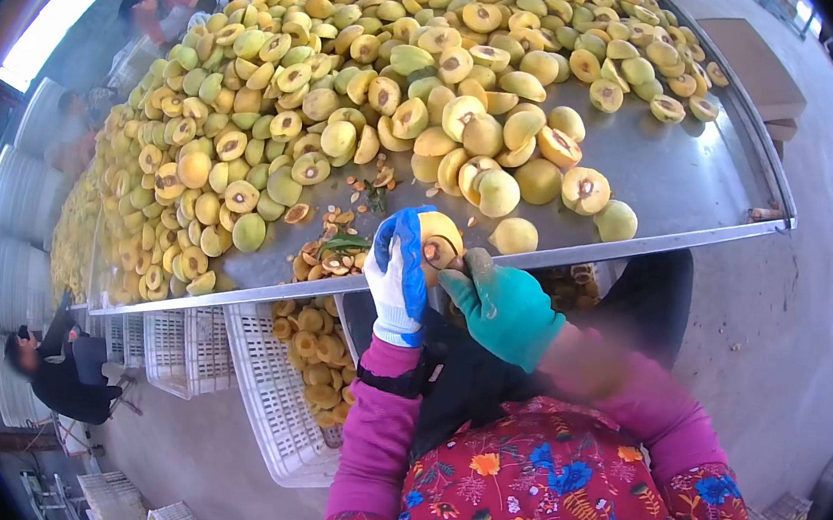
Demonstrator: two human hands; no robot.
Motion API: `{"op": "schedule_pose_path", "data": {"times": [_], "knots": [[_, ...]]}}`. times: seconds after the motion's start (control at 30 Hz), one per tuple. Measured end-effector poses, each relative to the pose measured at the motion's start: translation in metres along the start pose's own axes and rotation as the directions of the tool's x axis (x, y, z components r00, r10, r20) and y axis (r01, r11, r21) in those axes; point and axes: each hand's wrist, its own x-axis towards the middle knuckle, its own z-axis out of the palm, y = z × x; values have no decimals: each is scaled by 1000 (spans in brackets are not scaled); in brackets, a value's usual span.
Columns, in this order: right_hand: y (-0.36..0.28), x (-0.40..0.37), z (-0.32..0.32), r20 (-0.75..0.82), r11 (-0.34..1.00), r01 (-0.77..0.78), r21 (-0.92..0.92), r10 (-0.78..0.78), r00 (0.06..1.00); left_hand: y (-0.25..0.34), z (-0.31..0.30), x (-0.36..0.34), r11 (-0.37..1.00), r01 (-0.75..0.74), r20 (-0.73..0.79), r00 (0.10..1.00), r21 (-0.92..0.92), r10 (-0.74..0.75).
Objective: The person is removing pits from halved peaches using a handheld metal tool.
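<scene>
My left hand (398, 276), in a white and blue glove, is closed around a yellow peach half (436, 230) above the near edge of the metal table. The cut face with its brown centre is turned toward my right hand. My right hand (500, 304), in a teal glove, is closed with its fingertips at that cut face. A thin dark curved edge shows there, but what the fingers hold is mostly hidden. Just beyond my hands, many halved peaches (430, 121) are heaped on the table. Pits and scraps (332, 252) lie beside my left hand.
The metal table (647, 162) has a raised rim along its near side. Below it stands a white plastic crate (268, 396) of peach halves, with more crates (189, 348) to the left. Another person (75, 368) sits at the left. A cardboard box (751, 67) stands at the far right.
</scene>
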Motion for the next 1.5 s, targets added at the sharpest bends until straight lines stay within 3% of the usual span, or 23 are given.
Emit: {"op": "schedule_pose_path", "data": {"times": [0.07, 0.13, 0.27, 0.33, 0.4, 0.47, 0.53, 0.6, 0.67, 0.7, 0.73, 0.8, 0.87, 0.93, 1.0, 1.17, 1.23, 1.3, 1.33, 1.4, 1.43, 1.47, 1.5], "knots": [[-2, 0, 0, 27, 1000, -30, 3, 30, 999, -2, -1, 2, 1000, -4, -17, 1000, -31, 3], [-2, 1, 1, 34, 998, -45, 51, 43, 998, 4, -4, 6, 967, 241, 32, 971, -89, -239], [2, -5, 24, 97, 982, -125, 140, 112, 989, 22, 3, 5, 938, 267, 70, 964, -219, -258], [1, -11, 50, -23, 882, -214, 421, 246, 969, 17, 5, 9, 990, 138, 11, 990, -5, -138], [-4, -14, 50, -19, 892, -234, 387, 261, 965, 20, 5, 10, 989, 149, 8, 989, -1, -149], [-1, -16, 55, -17, 865, -244, 439, 279, 960, 20, 1, 13, 961, 162, 55, 982, 223, -179], [4, -16, 48, 29, 868, -246, 431, 259, 965, 23, 2, 15, 964, 165, 45, 983, 209, -178], [6, -18, 44, 76, 875, -250, 413, 241, 968, 20, -2, 20, 888, 316, 117, 921, 334, -372], [3, -18, 48, 16, 804, -233, 547, 269, 963, 18, 4, 19, 914, 273, 119, 940, 300, -320], [-2, -17, 47, 26, 780, -246, 576, 284, 959, 22, 5, 16, 900, 235, 116, 948, 368, -295], [13, -29, 78, -21, 791, -335, 512, 401, 916, 25, 10, 18, 887, 187, 113, 960, 423, -256], [3, -25, 73, -24, 746, -310, 589, 400, 916, 23, 10, 17, 872, 237, 102, 946, 429, -307], [3, -16, 47, 103, 803, -353, 480, 348, 932, 15, 5, 13, 974, 212, 53, 975, 81, -216], [4, -12, 50, 68, 828, -301, 473, 307, 949, 15, 4, 15, 973, 188, 69, 978, 133, -198], [2, -13, 60, -42, 825, -239, 512, 301, 953, 18, 6, 13, 958, 246, -32, 967, -147, -253], [7, -6, 52, 63, 872, -289, 395, 287, 956, 7, 3, 11, 975, 215, -78, 972, -64, -219], [6, -5, 52, 86, 871, -295, 393, 285, 955, 5, -1, 10, 992, 108, -25, 994, 72, -107], [1, -4, 49, -13, 935, -130, 329, 142, 990, 9, 0, 13, 993, 116, -23, 993, 5, -115], [-1, -6, 50, -21, 934, -135, 330, 150, 988, 10, 2, 15, 991, 117, -24, 993, -68, -119], [-15, 2, 42, 44, 854, -205, 478, 210, 977, 3, 1, 19, 985, 111, 18, 994, -134, -110], [-26, 5, 27, 345, 574, -584, 574, 477, 808, 2, 1, 19, 997, 28, 80, 997, -78, -22], [-24, 6, 23, 352, 572, -589, 571, 477, 805, 1, -3, 20, 998, -56, 144, 988, -24, 59], [-20, 9, 19, 520, 388, -709, 589, 490, 700, 1, -9, 28, 982, 142, 198, 973, -126, -116]]}}
